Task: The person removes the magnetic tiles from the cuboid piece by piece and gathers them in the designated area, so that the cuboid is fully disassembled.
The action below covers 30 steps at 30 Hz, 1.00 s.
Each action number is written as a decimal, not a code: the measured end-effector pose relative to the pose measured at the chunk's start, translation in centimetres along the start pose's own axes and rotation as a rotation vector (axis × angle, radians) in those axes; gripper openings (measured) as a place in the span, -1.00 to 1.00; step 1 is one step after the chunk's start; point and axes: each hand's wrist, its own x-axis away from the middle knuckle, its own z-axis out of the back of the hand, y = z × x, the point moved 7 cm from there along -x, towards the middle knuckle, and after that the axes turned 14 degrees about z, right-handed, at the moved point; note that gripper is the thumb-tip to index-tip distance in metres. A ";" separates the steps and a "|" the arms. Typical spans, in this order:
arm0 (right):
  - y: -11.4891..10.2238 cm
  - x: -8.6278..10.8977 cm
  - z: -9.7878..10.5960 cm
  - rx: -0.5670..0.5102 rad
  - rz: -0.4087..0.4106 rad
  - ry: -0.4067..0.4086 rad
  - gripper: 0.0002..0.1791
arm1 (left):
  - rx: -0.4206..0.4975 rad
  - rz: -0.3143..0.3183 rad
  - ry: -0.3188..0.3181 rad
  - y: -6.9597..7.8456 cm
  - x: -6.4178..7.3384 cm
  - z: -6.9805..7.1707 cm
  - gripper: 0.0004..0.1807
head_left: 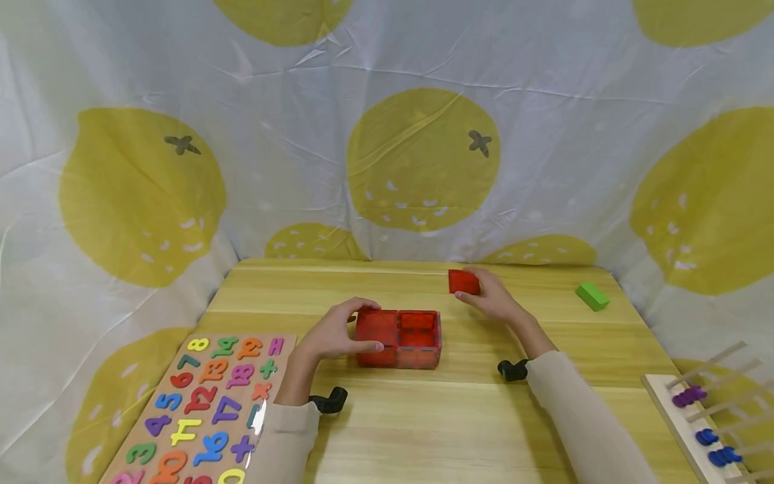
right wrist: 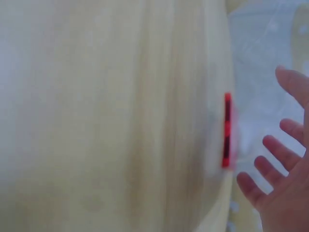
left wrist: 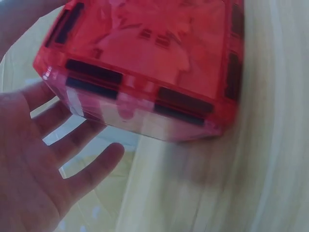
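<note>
Left hand (head_left: pixel 332 333) gripped red box (head_left: pixel 418 357); right hand (head_left: pixel 498 301) was wide beside red tile (head_left: pixel 461 281) near table's (head_left: pixel 411 423) far edge: apparently a pick-up step, probably calling for a pinch next.

The left arm (head_left: pixel 281 437) comes from below and leans a little to the right; the left hand (head_left: pixel 329 335) is turned inward, its thumb and index finger making a wide arch in a hold, while the other fingers (left wrist: pixel 96 166) are spread. The right arm (head_left: pixel 589 420) goes diagonally forward and inward, farther than the left one. The right hand (head_left: pixel 492 296) has relaxed fingers, separated from each other, with a nearly straight thumb.
</note>
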 end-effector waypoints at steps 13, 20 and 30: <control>-6.6 4.8 -0.8 -0.163 0.148 -0.054 -0.16 | 0.014 0.048 -0.003 -1.0 0.1 0.1 -0.17; -9.0 6.5 -1.4 -0.200 0.188 -0.082 -0.07 | 0.010 0.055 -0.008 -1.2 0.0 -0.2 -0.15; -9.5 7.0 -3.3 -0.267 0.235 -0.064 0.00 | 0.018 0.054 -0.007 -1.1 0.0 -0.2 -0.16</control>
